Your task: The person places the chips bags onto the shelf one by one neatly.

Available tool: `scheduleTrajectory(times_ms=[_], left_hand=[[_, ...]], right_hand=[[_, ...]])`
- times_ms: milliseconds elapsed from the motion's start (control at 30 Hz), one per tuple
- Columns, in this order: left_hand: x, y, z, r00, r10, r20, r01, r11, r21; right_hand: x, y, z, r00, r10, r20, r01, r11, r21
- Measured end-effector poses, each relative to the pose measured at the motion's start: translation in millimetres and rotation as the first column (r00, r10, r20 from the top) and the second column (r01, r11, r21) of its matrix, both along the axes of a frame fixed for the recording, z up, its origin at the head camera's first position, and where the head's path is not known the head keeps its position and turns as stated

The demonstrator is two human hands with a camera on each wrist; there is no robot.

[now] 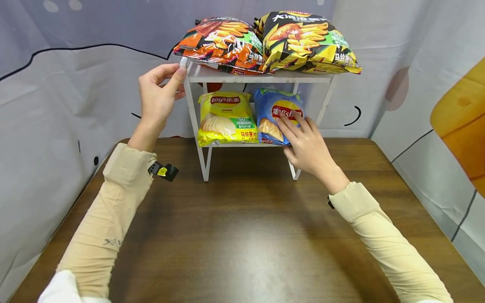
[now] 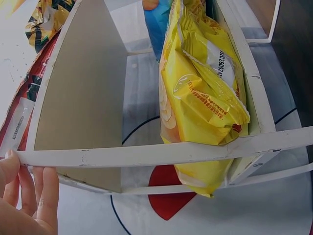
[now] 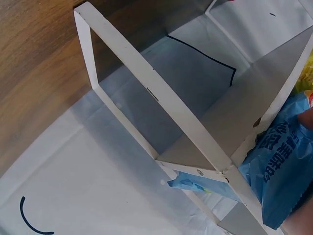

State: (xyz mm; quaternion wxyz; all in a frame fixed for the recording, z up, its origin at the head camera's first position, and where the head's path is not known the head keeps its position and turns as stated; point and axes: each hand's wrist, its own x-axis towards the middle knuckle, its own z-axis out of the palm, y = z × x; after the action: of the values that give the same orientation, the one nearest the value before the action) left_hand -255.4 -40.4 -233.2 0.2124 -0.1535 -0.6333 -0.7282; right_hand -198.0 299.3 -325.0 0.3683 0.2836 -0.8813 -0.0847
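Note:
A white two-tier rack (image 1: 261, 78) stands on the table. My left hand (image 1: 161, 90) pinches its upper left front corner between thumb and fingers; the left wrist view shows that hand (image 2: 34, 196) at the frame's end. Across the front of a blue bag of chips (image 1: 265, 105) on the lower tier lie the fairly straight fingers of my right hand (image 1: 308, 147), its thumb lower down by the tier's edge. Part of the blue bag (image 3: 279, 161) juts past the tier's edge in the right wrist view. Beside it leans a yellow bag of chips (image 1: 227, 120).
On the top tier lie an orange-red chip bag (image 1: 223, 42) and a black-and-yellow one (image 1: 303, 42). Brown wooden table (image 1: 242, 235) extends in front of the rack. Patterned pale cloth (image 1: 68, 105) hangs behind and at both sides.

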Motion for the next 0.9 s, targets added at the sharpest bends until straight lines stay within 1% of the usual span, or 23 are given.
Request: scheduleTrajectory(times_ms=[200,333,600,700,767,833,867,900], left_hand=[[-0.8,1.2,0.5,1.000,0.010,0.004,-0.010,1.000,-0.002],[-0.4,1.6,0.8,1.000,0.016,0.013,-0.016,1.000,0.000],[4.3,0.6,0.1,1.000,0.005,0.028,-0.005,1.000,0.002],[7.6,0.4,-1.4,1.000,0.012,0.026,-0.012,1.000,-0.005],[10.5,1.0,-2.9,0.999,0.037,0.013,-0.036,0.998,-0.042],[14.2,1.7,-5.4,0.995,0.089,-0.034,-0.093,0.987,-0.130],[16.7,2.1,-6.7,0.990,0.123,-0.068,-0.134,0.973,-0.189],[19.6,2.6,-8.2,0.982,0.159,-0.103,-0.180,0.951,-0.251]], right_hand=[[1.4,1.0,0.3,0.999,0.001,-0.040,-0.001,1.000,-0.004],[5.6,0.3,-0.7,0.998,0.022,-0.058,-0.024,0.999,-0.032],[24.6,-5.8,3.7,0.996,0.050,-0.071,-0.056,0.994,-0.090],[32.7,-8.7,4.4,0.996,0.057,-0.069,-0.064,0.992,-0.107],[38.1,-10.4,4.2,0.996,0.059,-0.060,-0.066,0.991,-0.117],[43.0,-11.5,2.7,0.997,0.065,-0.052,-0.071,0.989,-0.127],[45.3,-12.1,1.6,0.996,0.071,-0.051,-0.077,0.988,-0.132],[47.6,-12.4,0.2,0.996,0.077,-0.050,-0.083,0.987,-0.138]])
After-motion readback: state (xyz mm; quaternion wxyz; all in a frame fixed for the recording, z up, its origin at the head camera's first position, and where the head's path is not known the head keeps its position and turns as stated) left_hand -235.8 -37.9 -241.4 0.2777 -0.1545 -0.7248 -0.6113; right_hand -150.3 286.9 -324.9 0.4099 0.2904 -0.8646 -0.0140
